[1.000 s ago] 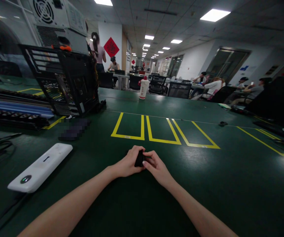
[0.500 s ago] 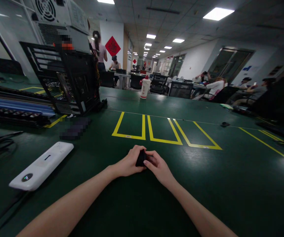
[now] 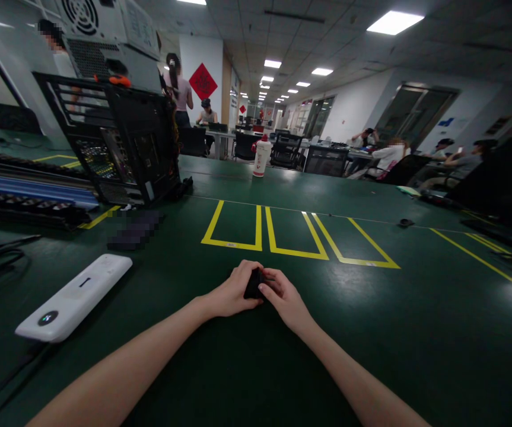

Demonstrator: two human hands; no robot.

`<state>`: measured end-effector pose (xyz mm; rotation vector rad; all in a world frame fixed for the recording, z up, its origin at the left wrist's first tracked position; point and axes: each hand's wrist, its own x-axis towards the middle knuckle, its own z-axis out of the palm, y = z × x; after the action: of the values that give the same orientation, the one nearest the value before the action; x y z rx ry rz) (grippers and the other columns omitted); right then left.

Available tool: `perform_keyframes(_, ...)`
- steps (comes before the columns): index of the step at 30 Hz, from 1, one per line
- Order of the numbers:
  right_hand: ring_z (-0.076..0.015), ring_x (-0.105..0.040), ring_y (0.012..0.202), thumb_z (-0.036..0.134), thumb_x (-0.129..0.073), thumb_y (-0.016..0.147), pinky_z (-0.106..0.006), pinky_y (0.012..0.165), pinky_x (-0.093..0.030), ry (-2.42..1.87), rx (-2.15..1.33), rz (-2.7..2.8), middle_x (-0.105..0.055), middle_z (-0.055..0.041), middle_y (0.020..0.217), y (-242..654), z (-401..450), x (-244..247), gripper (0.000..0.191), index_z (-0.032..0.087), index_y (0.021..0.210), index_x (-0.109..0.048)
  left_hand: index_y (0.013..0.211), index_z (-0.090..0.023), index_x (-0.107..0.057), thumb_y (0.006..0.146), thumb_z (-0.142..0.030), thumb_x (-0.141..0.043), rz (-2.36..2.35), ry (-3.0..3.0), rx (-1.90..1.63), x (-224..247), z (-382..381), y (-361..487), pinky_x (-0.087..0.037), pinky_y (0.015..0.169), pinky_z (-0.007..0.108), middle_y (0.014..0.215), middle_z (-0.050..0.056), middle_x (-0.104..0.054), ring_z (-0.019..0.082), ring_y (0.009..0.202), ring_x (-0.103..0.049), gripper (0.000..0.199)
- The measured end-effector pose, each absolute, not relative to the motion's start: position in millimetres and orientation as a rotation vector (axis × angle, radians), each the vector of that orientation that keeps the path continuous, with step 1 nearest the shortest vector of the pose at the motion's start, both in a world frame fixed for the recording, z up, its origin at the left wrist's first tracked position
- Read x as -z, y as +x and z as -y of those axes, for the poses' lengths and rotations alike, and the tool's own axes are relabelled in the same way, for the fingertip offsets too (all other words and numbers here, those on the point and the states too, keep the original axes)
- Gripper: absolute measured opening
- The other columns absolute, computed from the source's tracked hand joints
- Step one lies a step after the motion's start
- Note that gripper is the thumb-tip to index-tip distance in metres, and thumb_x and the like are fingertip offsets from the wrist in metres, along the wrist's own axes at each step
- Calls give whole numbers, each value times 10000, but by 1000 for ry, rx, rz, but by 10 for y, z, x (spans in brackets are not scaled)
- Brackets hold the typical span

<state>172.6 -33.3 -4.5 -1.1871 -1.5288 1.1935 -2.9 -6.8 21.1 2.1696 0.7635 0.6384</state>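
A small black object (image 3: 253,286) sits between my two hands, close to the green tabletop (image 3: 247,367); its kind does not show. My left hand (image 3: 234,290) is closed around its left side, thumb below and fingers over the top. From the right, my right hand (image 3: 286,296) pinches at the object with thumb and fingertips. Much of the object is hidden by the fingers. Just beyond my hands, strips of yellow tape (image 3: 298,255) mark several open-sided boxes on the table.
A white power bank (image 3: 75,296) with a black cable lies at the left, near a dark, blurred-out flat item (image 3: 135,230). Behind stands an open black computer case (image 3: 140,142). A white and red cup (image 3: 261,157) stands farther back. People sit at desks beyond.
My hands and the black object stay almost in place. At the far left, a person has come into view behind the computer case.
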Motion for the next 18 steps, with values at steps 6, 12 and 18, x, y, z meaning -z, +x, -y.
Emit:
perform_keyframes(6, -177, -527, 1030, 228, -540, 770, -364, 894, -439, -1096, -1238, 1589, -521, -17, 1079, 1748, 390, -12, 231, 245, 996, -498, 1181, -255, -302, 728, -223, -591, -769, 2174, -625, -221, 63, -30, -416, 888, 410, 1179, 65, -365, 223, 1051, -437, 539)
perform_keyframes(12, -163, -545, 988, 215, -527, 775, -331, 868, -459, -1099, -1168, 1538, -526, -14, 1011, 1703, 339, 27, 139, 219, 913, -509, 1180, -259, -304, 716, -232, -604, -776, 2177, -634, -204, 50, -9, -407, 899, 422, 1170, 61, -369, 228, 1056, -432, 553)
perform_keyframes(18, -180, -521, 1039, 242, -522, 779, -366, 915, -423, -1149, -1209, 1552, -534, -33, 1059, 1722, 354, 17, 264, 227, 1040, -486, 1190, -255, -291, 715, -221, -602, -776, 2163, -635, -186, 54, -22, -408, 901, 415, 1189, 68, -352, 227, 1064, -428, 568)
